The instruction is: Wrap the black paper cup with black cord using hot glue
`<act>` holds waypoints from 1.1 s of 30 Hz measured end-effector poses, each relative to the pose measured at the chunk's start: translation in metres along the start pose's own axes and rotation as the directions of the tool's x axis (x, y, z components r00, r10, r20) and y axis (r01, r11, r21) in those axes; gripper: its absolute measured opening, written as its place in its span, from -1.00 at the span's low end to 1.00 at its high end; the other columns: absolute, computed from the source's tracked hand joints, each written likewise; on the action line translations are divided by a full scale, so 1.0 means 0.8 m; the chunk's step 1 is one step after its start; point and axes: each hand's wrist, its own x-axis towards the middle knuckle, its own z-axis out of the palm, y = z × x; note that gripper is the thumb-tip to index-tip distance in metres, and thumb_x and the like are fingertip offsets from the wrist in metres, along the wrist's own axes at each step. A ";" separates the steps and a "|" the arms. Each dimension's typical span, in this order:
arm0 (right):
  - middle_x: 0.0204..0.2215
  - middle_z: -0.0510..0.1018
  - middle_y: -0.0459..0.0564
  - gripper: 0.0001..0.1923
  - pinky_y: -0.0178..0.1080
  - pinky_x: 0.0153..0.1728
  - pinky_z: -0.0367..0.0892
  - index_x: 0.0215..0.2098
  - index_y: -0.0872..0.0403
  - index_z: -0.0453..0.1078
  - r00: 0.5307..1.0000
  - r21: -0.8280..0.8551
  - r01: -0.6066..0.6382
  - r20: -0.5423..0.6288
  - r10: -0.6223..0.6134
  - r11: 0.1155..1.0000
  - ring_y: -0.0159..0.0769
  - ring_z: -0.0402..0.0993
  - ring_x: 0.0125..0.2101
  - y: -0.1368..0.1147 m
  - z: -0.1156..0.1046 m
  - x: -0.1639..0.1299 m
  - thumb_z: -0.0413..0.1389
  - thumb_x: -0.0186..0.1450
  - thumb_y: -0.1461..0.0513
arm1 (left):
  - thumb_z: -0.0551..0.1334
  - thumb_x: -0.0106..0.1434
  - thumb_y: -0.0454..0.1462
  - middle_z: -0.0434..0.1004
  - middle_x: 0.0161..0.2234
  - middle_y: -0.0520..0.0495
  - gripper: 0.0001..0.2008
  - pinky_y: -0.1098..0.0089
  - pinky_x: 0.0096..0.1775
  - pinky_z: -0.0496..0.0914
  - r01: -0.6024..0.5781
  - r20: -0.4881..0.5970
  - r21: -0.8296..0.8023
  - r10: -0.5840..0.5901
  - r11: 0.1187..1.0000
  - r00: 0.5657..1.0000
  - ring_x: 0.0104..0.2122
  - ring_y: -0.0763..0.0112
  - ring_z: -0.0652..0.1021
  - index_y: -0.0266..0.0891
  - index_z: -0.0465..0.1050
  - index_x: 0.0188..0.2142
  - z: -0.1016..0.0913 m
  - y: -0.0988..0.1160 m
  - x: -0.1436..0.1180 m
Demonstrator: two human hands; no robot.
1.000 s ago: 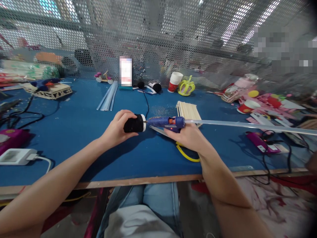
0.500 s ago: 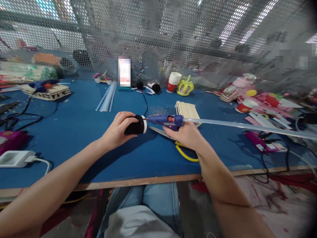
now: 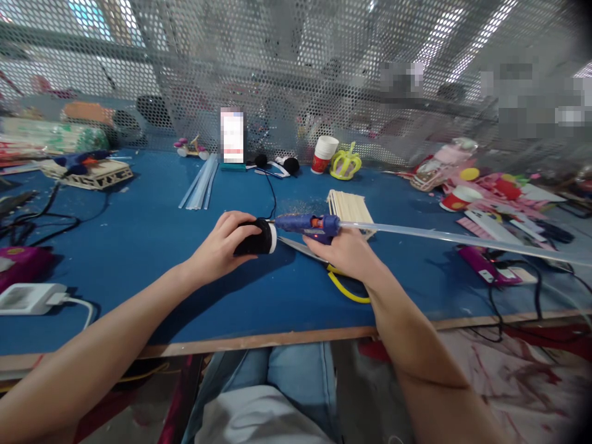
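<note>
Left hand grip clenched around black cup above blue tabletop, fingers hiding most of it, right hand grasping blue glue gun, nozzle at cup's white rim, glue stick cut off at right edge

Both my forearms reach forward, bare, and angle in toward each other. My left hand sits palm down with the wrist fairly straight, fingers curled over in a closed grip and the thumb tucked underneath. My right hand is turned back upward, wrapped tight; its fingertips are hidden, so I think they are curled under.
</note>
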 end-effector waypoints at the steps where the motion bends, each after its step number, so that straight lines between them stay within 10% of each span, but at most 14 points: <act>1: -0.48 0.54 0.04 -0.76 -0.27 -0.44 0.26 -0.32 0.13 0.47 1.000 0.008 0.004 0.003 -0.004 1.000 -0.27 0.45 -0.44 -0.001 -0.001 0.000 0.03 0.23 0.15 | 0.27 0.15 -0.24 0.30 -0.04 -0.25 -0.61 0.10 -0.03 0.32 0.011 0.001 -0.009 -0.011 1.000 1.000 -0.04 0.15 0.35 -0.23 0.22 -0.06 0.000 0.000 0.000; 33: -0.55 0.49 -0.06 -0.80 -0.29 -0.45 0.25 -0.40 0.08 0.44 0.998 0.081 0.052 0.037 -0.055 0.995 -0.34 0.39 -0.51 -0.009 -0.013 -0.008 0.03 0.22 0.15 | 0.35 0.02 -0.16 0.33 -0.11 -0.14 -0.50 0.17 -0.07 0.35 0.312 0.028 -0.209 -0.314 0.927 0.949 -0.09 0.23 0.41 -0.20 0.23 -0.08 -0.001 -0.006 0.000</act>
